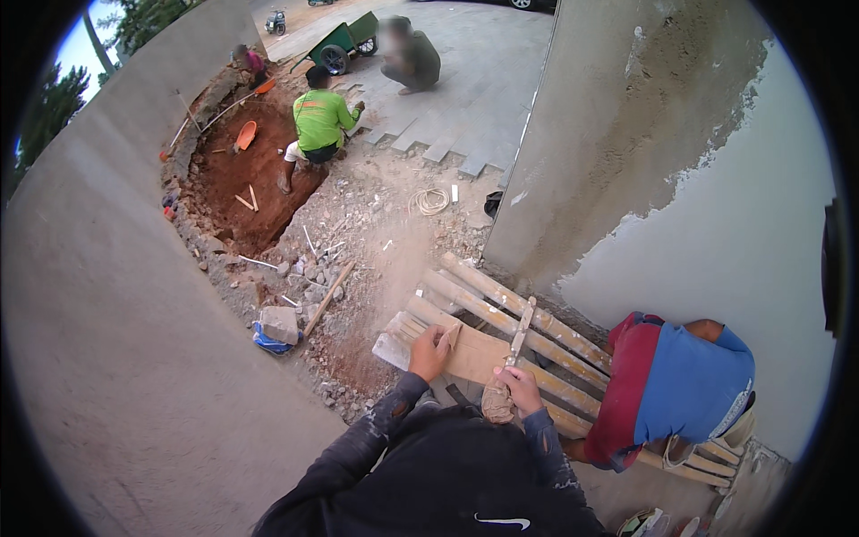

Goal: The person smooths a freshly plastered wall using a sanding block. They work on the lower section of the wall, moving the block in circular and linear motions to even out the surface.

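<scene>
My left hand (429, 353) is closed, its thumb and fingers pinching the edge of a stiff brown sheet (476, 355) that looks like paper or cardboard. The sheet lies across a bamboo platform (564, 362) in front of me. My right hand (521, 390) is closed on a crumpled brown paper bundle (497, 402), which hangs below the sheet's right end. A narrow, pale wooden strip (523, 329) runs from my right fingers across the poles. Whether I hold this strip or it belongs to the platform, I cannot tell.
Close on my right, a person in a blue and maroon shirt (684, 394) bends over the platform. Someone in bright green (320, 118) crouches beside a red earth pit (246, 179). Rubble (313, 277) and a wooden stick (329, 300) lie ahead; plastered walls (107, 259) flank me.
</scene>
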### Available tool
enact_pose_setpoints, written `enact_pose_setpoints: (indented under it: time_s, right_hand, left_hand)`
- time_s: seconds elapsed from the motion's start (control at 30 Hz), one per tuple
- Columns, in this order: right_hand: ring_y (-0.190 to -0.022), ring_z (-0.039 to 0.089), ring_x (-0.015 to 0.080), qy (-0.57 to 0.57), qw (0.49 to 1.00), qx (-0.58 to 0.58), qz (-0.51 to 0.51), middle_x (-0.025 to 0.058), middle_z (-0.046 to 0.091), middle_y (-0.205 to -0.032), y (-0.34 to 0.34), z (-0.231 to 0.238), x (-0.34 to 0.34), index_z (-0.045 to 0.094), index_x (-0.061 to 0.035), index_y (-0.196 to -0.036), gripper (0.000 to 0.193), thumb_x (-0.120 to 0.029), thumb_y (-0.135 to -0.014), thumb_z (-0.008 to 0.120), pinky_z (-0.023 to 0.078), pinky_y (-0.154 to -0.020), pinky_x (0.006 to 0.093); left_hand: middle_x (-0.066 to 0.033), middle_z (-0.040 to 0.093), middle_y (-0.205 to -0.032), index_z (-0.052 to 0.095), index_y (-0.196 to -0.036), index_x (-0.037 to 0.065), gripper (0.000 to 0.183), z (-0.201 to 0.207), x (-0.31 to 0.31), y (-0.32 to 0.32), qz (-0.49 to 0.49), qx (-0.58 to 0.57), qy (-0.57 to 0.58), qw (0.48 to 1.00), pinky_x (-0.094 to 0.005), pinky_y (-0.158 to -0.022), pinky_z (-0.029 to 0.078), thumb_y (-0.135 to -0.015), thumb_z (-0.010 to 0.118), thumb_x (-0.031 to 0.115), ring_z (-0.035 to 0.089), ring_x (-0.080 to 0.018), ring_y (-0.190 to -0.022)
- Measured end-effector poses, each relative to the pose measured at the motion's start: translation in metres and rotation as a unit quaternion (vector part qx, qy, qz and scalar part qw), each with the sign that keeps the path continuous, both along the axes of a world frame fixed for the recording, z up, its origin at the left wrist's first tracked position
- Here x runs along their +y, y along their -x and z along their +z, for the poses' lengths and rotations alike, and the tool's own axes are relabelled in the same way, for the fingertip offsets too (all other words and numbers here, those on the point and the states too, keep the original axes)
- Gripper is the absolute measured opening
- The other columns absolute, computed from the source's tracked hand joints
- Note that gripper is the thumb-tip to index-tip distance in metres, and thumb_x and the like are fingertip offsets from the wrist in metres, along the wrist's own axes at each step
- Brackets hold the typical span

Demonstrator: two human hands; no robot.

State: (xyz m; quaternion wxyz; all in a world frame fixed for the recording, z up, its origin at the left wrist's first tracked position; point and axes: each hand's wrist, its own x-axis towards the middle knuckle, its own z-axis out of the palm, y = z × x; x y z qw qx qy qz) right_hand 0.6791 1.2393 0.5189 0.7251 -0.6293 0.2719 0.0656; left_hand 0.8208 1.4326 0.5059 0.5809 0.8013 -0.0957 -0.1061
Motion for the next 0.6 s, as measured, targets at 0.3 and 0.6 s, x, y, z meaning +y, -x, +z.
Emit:
enact_pose_setpoints:
  time_s: [0.3,0.6]
  right_hand:
    - [-0.064,0.04,0.002,0.028,0.993,-0.013,-0.115,-0.0077,0.049,-0.067,0.006,0.001,-0.004,0.063,-0.0008,-0.075,0.03,-0.026,-0.09,0.068,0.034,-0.057,0.0224]
    - [-0.065,0.042,0.0025,0.0,0.993,-0.029,-0.115,-0.0068,0.051,-0.069,0.005,0.024,-0.007,0.065,0.0012,-0.079,0.032,-0.029,-0.091,0.067,0.036,-0.057,0.0229]
  left_hand:
    - [-0.0032,0.067,-0.089,0.063,-0.108,-0.003,0.026,0.002,-0.013,0.008,0.03,0.165,0.167,0.972,-0.0253,-0.071,0.049,-0.093,0.063,0.018,0.06,-0.0083,-0.08]
    - [-0.0011,0.061,-0.082,0.067,-0.096,0.0,0.013,0.002,-0.03,0.003,0.022,0.005,0.04,0.999,-0.025,-0.061,0.042,-0.083,0.067,0.003,0.05,-0.0082,-0.066]
